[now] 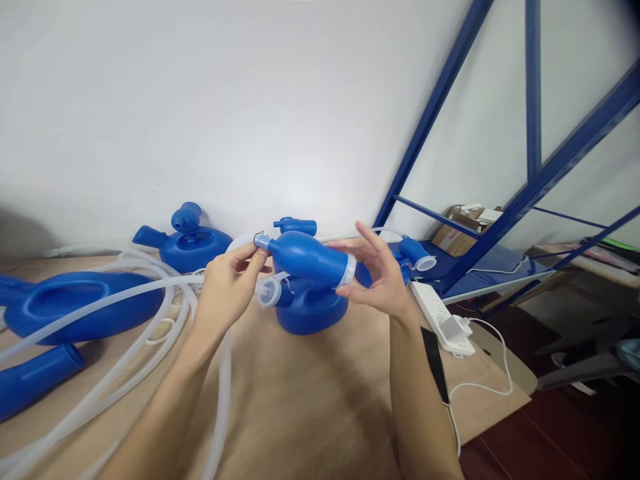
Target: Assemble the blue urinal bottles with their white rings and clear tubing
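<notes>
Over the table, a blue plastic funnel piece (307, 257) lies nearly sideways, with a white ring at its wide right end. My left hand (233, 280) pinches its narrow end, where a clear tube end and a small metal wire clamp (259, 238) show. Around the white-ringed end curls my right hand (380, 273), thumb below, some fingers partly hidden behind, index finger raised. Below and behind stands a blue urinal bottle (313, 313), partly covered by the held piece. Beside it, another blue piece has a translucent white cap (270, 292).
Blue urinal bottles (197, 250) and a loose blue neck piece (40, 377) lie at left, among looping translucent hoses (135, 360). A white power strip (440, 317) with a plugged-in charger sits on the right table edge. Blue shelving (535, 153) stands beyond, with a cardboard box (455, 230).
</notes>
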`<control>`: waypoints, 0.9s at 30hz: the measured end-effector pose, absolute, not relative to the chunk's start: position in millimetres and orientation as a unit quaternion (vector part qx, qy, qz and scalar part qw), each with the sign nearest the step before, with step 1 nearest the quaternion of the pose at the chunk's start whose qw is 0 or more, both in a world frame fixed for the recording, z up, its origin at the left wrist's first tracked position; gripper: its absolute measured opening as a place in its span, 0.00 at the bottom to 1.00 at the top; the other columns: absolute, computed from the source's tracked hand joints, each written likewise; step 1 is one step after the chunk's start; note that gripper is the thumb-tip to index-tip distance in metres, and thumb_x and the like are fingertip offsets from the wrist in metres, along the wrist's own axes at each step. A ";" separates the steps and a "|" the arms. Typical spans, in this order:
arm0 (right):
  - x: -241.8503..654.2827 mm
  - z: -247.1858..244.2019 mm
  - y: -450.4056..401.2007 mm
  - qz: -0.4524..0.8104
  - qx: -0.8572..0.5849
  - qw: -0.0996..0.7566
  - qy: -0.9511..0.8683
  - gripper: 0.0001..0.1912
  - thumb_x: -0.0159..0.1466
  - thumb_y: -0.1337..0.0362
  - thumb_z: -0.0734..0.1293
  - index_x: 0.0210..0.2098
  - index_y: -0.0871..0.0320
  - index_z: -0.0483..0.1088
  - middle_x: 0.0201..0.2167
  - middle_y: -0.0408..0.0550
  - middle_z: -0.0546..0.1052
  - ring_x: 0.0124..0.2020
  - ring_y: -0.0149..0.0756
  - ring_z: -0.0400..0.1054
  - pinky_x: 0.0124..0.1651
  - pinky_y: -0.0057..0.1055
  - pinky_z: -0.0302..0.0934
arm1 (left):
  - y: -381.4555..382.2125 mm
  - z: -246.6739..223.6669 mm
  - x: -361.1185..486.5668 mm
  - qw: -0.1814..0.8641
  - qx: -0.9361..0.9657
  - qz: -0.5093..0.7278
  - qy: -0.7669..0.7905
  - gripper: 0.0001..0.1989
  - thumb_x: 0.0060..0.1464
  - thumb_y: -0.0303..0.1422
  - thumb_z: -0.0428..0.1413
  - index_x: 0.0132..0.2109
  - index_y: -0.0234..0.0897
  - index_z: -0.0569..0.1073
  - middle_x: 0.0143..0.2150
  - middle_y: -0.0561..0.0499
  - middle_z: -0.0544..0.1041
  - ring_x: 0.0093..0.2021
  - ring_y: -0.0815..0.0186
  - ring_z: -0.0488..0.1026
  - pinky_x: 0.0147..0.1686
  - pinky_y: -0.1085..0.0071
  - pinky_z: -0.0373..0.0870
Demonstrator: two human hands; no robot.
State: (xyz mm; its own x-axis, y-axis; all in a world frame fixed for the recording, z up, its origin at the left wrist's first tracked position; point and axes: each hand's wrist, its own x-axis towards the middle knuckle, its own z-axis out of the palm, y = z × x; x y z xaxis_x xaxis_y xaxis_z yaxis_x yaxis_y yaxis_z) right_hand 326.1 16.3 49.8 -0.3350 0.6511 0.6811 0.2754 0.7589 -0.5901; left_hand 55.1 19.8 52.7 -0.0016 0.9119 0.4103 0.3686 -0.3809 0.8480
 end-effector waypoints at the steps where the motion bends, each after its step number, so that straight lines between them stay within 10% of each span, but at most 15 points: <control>1: 322.3 47.7 19.5 0.155 -0.281 0.535 -0.782 0.48 0.65 0.49 0.75 0.76 0.37 0.49 0.59 0.51 0.77 0.63 0.52 0.71 0.65 0.55 0.67 | 18.6 53.5 56.0 0.266 0.655 0.510 0.490 0.19 0.65 0.49 0.55 0.44 0.41 0.84 0.39 0.51 0.86 0.40 0.56 0.85 0.38 0.68 0.76; 7: 305.3 40.2 30.5 0.006 -0.349 0.656 -0.669 0.29 0.75 0.46 0.51 0.72 0.44 0.59 0.55 0.54 0.76 0.61 0.54 0.71 0.61 0.55 0.68 | 13.0 57.4 57.2 0.231 0.704 0.483 0.468 0.15 0.61 0.45 0.60 0.47 0.42 0.84 0.36 0.51 0.86 0.37 0.56 0.84 0.35 0.66 0.76; 13: 297.4 46.7 24.6 0.004 -0.398 0.719 -0.570 0.28 0.76 0.49 0.45 0.64 0.49 0.66 0.53 0.56 0.74 0.61 0.53 0.71 0.65 0.56 0.66 | -31.6 61.6 68.7 -0.050 0.689 0.540 0.481 0.12 0.65 0.42 0.59 0.35 0.45 0.81 0.28 0.53 0.79 0.30 0.62 0.76 0.45 0.59 0.74; 17: 292.3 51.7 23.0 0.017 -0.390 0.757 -0.524 0.23 0.77 0.50 0.49 0.58 0.51 0.68 0.51 0.55 0.74 0.59 0.50 0.71 0.64 0.52 0.66 | -52.5 51.9 100.8 0.174 0.752 0.467 0.431 0.12 0.67 0.43 0.55 0.49 0.48 0.82 0.37 0.52 0.84 0.30 0.62 0.78 0.33 0.63 0.74; 21: 291.2 54.6 20.0 -0.004 -0.340 0.765 -0.547 0.18 0.76 0.52 0.55 0.52 0.50 0.71 0.49 0.50 0.75 0.54 0.46 0.73 0.61 0.49 0.67 | -15.5 35.7 110.5 0.478 0.624 0.467 0.404 0.31 0.66 0.47 0.56 0.71 0.44 0.64 0.63 0.40 0.78 0.49 0.55 0.82 0.44 0.60 0.80; 27: 294.2 55.4 17.3 -0.014 -0.315 0.749 -0.583 0.17 0.75 0.50 0.58 0.48 0.50 0.74 0.45 0.47 0.78 0.49 0.45 0.75 0.54 0.47 0.69 | 17.8 38.6 96.3 0.556 0.497 0.587 0.314 0.22 0.67 0.50 0.57 0.58 0.40 0.74 0.66 0.42 0.74 0.60 0.52 0.77 0.48 0.63 0.79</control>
State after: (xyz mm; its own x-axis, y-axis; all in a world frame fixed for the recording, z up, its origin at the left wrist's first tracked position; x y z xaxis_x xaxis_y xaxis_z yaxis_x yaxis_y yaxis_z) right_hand 294.2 17.3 55.4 0.3194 0.3461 0.8822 0.3894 0.8007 -0.4551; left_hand 96.3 17.8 38.6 0.1140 0.9654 0.2346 -0.3411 -0.1837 0.9219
